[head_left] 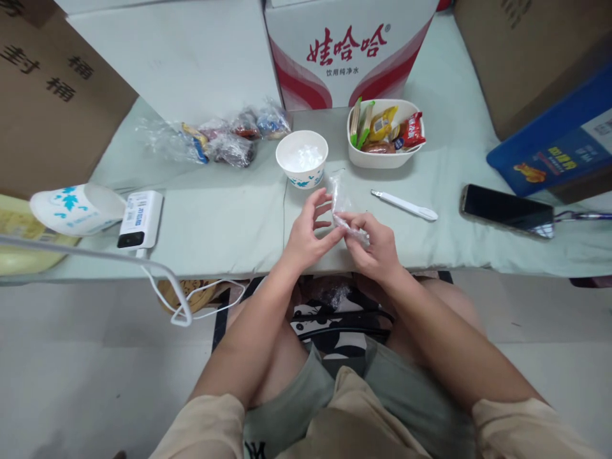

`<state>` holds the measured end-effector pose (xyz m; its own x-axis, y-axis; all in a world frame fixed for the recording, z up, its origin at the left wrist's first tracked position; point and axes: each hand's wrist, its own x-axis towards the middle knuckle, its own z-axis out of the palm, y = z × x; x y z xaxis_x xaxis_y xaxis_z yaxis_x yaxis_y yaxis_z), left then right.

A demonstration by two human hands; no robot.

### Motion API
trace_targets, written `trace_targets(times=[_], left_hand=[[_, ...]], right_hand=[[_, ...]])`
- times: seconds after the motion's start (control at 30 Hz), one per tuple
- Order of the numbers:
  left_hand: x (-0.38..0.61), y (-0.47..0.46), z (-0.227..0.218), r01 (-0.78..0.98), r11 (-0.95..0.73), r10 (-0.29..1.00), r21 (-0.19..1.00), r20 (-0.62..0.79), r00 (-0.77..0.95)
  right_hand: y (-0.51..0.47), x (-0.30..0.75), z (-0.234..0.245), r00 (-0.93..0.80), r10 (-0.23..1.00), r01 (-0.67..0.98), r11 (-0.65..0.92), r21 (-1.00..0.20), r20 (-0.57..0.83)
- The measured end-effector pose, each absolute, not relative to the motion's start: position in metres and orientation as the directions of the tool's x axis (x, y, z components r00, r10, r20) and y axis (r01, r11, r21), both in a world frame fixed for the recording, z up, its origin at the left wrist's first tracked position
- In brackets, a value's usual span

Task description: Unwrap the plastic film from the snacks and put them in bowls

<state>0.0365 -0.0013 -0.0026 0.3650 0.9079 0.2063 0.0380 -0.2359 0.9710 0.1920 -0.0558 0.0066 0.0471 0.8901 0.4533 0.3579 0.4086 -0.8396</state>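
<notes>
My right hand [375, 243] is closed on a crumpled clear plastic bag [338, 203], pinching it between thumb and fingers. The bag's free part sticks up and away from me. Beside it is my left hand [313, 224], fingers curved and apart, its thumb tip meeting the bag near the right fingers. Just beyond the hands stands a paper bowl [302, 153] with a blue leaf print and white, shiny pieces inside. To the right lies a white utility knife [404, 204]. A white tub [382, 159] behind it holds several wrapped snacks.
Several bagged snacks [224, 143] lie at the back left, before white cartons [354, 57]. At left are a tipped paper bowl [79, 207] and a white power bank [140, 220] with a cable. A phone [507, 210] and a blue box [554, 140] sit at right.
</notes>
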Motion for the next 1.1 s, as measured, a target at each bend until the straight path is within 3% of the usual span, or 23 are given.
trace_targets(times=[0.13,0.33,0.43,0.57,0.67,0.73,0.8,0.87,0.93,1.03,1.1], left_hand=[[0.038,0.000,0.002,-0.017,-0.179,0.898,0.984,0.170,0.406],[0.049,0.002,0.007,-0.164,0.014,0.944,0.986,0.041,0.328],[0.053,0.008,0.006,-0.224,0.133,0.930,0.966,-0.043,0.365],[0.049,0.017,0.010,-0.234,0.076,0.922,0.969,0.021,0.386],[0.042,0.024,0.014,-0.300,0.037,0.920,0.953,0.085,0.381],[0.037,0.029,0.017,-0.301,0.006,0.940,0.954,0.097,0.327],[0.033,0.035,0.017,-0.279,-0.024,0.983,0.960,0.074,0.171],[0.029,0.040,0.018,-0.246,-0.004,1.000,0.969,-0.003,-0.028],[0.027,0.044,0.019,-0.181,0.051,0.988,0.982,-0.075,-0.132],[0.026,0.044,0.024,-0.043,0.052,0.997,0.998,-0.055,-0.061],[0.026,0.042,0.028,0.007,0.004,1.000,1.000,-0.005,0.027]], right_hand=[[-0.059,0.193,0.006,0.021,0.953,0.191,0.292,-0.937,0.302],[-0.045,0.191,-0.002,0.436,0.889,0.155,0.079,-0.985,0.141],[-0.042,0.192,-0.007,0.339,0.941,-0.025,0.019,-0.999,0.009],[-0.045,0.197,-0.007,0.239,0.967,-0.106,-0.060,-0.993,-0.084],[-0.032,0.201,0.010,0.336,0.940,0.034,0.046,-0.998,0.055],[-0.005,0.198,0.035,0.334,0.917,0.235,0.144,-0.961,0.219],[0.035,0.188,0.063,0.203,0.903,0.526,0.225,-0.820,0.378],[0.080,0.172,0.083,0.037,0.903,0.722,0.272,-0.636,0.428],[0.124,0.155,0.088,-0.161,0.931,0.821,0.311,-0.478,0.328],[0.175,0.136,0.068,-0.406,0.909,0.878,0.361,-0.314,-0.090],[0.196,0.131,0.050,-0.458,0.828,0.881,0.375,-0.289,-0.322]])
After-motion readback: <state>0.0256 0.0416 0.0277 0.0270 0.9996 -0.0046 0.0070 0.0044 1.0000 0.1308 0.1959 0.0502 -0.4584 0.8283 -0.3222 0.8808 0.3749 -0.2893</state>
